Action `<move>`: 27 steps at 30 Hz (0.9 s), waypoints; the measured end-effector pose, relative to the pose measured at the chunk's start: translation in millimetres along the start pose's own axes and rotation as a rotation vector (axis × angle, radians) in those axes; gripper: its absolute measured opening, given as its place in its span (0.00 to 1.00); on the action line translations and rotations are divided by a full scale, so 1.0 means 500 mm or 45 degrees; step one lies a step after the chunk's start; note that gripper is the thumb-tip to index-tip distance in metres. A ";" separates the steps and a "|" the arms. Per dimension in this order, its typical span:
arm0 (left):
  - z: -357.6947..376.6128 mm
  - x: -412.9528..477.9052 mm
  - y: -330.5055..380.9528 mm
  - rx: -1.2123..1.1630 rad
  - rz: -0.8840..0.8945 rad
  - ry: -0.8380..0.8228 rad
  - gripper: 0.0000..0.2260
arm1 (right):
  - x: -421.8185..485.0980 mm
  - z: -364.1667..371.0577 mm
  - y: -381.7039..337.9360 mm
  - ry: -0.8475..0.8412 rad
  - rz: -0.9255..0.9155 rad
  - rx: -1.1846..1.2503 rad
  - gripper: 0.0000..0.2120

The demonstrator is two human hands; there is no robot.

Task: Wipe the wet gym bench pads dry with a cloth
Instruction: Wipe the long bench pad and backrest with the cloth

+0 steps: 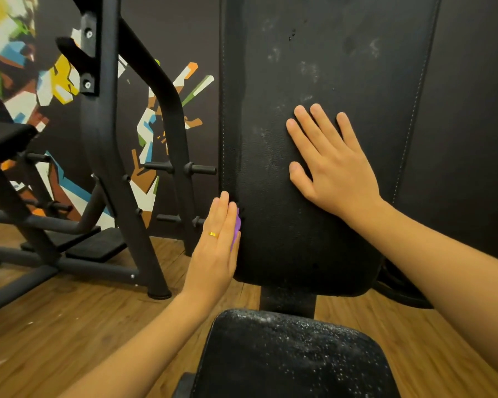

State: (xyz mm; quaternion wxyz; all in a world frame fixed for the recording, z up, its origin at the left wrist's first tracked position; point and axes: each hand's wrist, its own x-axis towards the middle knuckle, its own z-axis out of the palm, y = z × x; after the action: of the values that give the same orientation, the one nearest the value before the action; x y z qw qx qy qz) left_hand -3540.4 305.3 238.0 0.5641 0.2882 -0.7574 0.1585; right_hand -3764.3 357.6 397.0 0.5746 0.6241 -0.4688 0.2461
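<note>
The purple cloth [237, 225] sits against the left side edge of the upright back pad [273, 248], low down, pinned there under my left hand [216, 242]. Only a sliver of it shows past the fingers, so I cannot tell how it is folded. The pad's face carries pale smears and a few drops higher up, and the dark band along its left stitch line looks damp.

To do this stroke well, I judge the cloth should run the full length of that side edge in one steady pass with even palm pressure. It then needs to come round onto the face and overlap each lane, so no streak is left between them. The cloth is small against this pad, so turning it to a dry side before the next lane would help. The seat pad [293, 354] below is beaded all over with water and should come last, since drips from above would land on it.

The left hand stands on edge, fingers straight and together, palm turned in against the cloth, a gold ring [213, 234] on one finger. My right hand [331, 165] lies flat on the pad's face, fingers spread and holding nothing, bracing the pad against the sideways push. Both forearms reach up from below. A black machine frame [104, 139] stands to the left on the wooden floor [69, 326].
</note>
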 end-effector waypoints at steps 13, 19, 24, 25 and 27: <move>-0.012 -0.020 -0.017 0.071 0.059 -0.083 0.29 | -0.002 0.005 0.001 0.042 -0.010 -0.005 0.30; 0.004 -0.106 -0.030 0.169 0.310 -0.187 0.31 | -0.001 0.006 0.002 0.047 -0.009 -0.003 0.30; 0.004 -0.080 -0.021 0.255 0.444 -0.178 0.24 | -0.002 0.008 0.001 0.060 -0.007 -0.014 0.30; 0.007 -0.072 -0.013 0.247 0.467 -0.160 0.22 | -0.001 0.007 0.001 0.062 -0.005 -0.014 0.29; 0.019 -0.057 0.008 0.245 0.555 -0.148 0.21 | -0.002 0.007 0.001 0.062 -0.005 -0.012 0.29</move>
State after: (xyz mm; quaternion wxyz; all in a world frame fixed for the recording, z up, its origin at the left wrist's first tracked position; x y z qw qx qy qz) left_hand -3544.3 310.3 208.3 0.4421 0.1790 -0.8141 0.3312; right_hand -3765.8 354.6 395.5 0.5891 0.6162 -0.4547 0.2578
